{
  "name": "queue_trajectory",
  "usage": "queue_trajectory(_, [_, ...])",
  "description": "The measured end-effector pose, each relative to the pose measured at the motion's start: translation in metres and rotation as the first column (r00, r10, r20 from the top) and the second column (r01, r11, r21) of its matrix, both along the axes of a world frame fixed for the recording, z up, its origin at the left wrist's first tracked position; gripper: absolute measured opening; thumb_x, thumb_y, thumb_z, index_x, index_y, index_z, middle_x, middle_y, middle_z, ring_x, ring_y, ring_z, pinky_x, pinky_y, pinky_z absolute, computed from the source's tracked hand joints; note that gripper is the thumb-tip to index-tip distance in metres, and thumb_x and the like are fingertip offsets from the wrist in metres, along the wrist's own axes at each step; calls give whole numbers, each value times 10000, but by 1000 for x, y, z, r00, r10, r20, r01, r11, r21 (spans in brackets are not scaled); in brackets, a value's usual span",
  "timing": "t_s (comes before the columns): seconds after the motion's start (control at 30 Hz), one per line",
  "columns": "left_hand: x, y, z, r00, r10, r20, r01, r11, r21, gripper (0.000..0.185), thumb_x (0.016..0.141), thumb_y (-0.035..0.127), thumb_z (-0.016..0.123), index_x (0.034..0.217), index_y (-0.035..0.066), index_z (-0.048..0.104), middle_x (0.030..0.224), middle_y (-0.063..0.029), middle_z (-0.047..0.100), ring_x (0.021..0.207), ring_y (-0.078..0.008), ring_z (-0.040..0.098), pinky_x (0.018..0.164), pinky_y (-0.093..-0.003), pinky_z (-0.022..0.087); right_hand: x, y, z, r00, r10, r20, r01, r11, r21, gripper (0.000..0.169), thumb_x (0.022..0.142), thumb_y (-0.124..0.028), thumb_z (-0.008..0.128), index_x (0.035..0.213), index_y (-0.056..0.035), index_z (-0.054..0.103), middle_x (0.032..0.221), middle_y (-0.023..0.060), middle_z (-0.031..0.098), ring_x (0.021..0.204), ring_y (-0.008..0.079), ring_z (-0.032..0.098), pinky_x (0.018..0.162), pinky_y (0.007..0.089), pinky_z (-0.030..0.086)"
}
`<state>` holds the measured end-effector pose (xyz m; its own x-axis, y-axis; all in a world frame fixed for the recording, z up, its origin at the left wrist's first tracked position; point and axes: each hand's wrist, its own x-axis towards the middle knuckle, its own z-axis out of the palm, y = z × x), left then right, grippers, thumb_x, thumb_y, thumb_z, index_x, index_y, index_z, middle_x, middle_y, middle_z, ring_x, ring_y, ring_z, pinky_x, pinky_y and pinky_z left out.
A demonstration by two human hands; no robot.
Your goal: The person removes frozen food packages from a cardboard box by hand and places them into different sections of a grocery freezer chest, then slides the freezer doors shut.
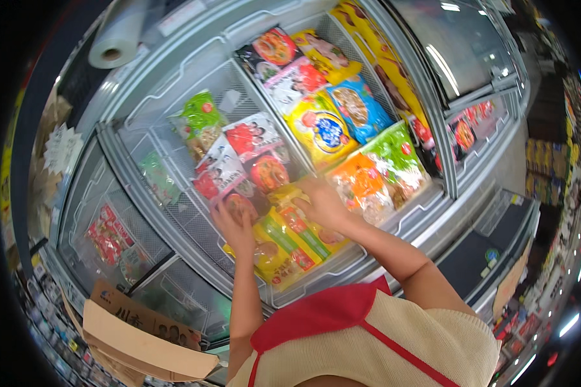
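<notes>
My left hand (235, 222) lies on a dark food bag with a red bowl picture (240, 205), its fingers spread over the near end; whether it grips is not clear. To the right, my right hand (322, 200) is at the upper end of the yellow food bags (290, 242), thumb apart from the blurred fingers. Beyond my left hand are white-and-red bags (220, 169), another dark bag with a bowl picture (269, 172) and a green bag (201, 121). All lie in a wire basket (193, 227) inside an open chest freezer (314, 280).
A wire divider (281, 121) separates a right section with yellow (319, 128), blue (360, 107), orange (360, 181) and green bags (399, 155). Sliding glass lids (445, 43) flank the opening. An open cardboard box (145, 338) stands at lower left; a plastic film roll (116, 43) is at upper left.
</notes>
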<state>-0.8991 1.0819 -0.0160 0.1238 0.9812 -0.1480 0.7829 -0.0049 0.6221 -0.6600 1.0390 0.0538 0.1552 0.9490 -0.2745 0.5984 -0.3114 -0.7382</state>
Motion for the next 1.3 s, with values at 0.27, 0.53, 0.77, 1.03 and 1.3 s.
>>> queue_trajectory(0.27, [30, 20, -80, 944, -130, -303, 68, 976, -207, 888, 748, 328, 729, 1466, 274, 209, 1535, -159, 0, 1335, -547, 89, 1014, -673, 197, 57, -69, -20, 996, -85, 25, 86, 994, -69, 233, 789, -167, 625, 974, -25, 617, 902, 184, 603, 867, 355, 592, 760, 439, 482])
queue_trajectory(0.53, [-7, 16, -61, 923, -367, -114, 366, 930, -29, 704, 731, 242, 729, 1347, 86, 424, 1320, -237, 416, 1254, -415, 339, 1057, -491, 264, 49, -74, -12, 996, -3, 86, 11, 996, -88, 240, 775, -152, 640, 963, -5, 615, 887, 202, 598, 892, 378, 581, 774, 437, 482])
queue_trajectory(0.77, [3, -134, 52, 868, -313, -385, 213, 936, -281, 839, 719, 460, 704, 1429, 230, 321, 1522, -165, 99, 1349, -497, 103, 1002, -694, 191, -17, -130, 17, 944, 325, 59, -321, 945, -65, 331, 751, -190, 692, 1011, -8, 600, 929, 176, 584, 860, 353, 584, 771, 426, 484])
queue_trajectory(1.03, [1, -156, 47, 914, -343, -215, 230, 877, -423, 893, 687, 459, 729, 1437, 315, 268, 1542, -108, -35, 1383, -444, -96, 951, -767, 167, -43, -162, 33, 881, 470, 57, -453, 872, -184, 381, 759, -207, 701, 1063, -10, 583, 985, 196, 582, 916, 370, 577, 776, 424, 476])
queue_trajectory(1.3, [-26, -188, 21, 876, -451, -172, 441, 892, -96, 581, 737, 325, 688, 1289, 291, 507, 1538, -80, 75, 1378, -474, 33, 926, -762, 239, 7, -153, 56, 969, 237, 73, -224, 962, -158, 341, 784, -181, 663, 1048, 27, 604, 951, 243, 599, 920, 400, 577, 781, 439, 470])
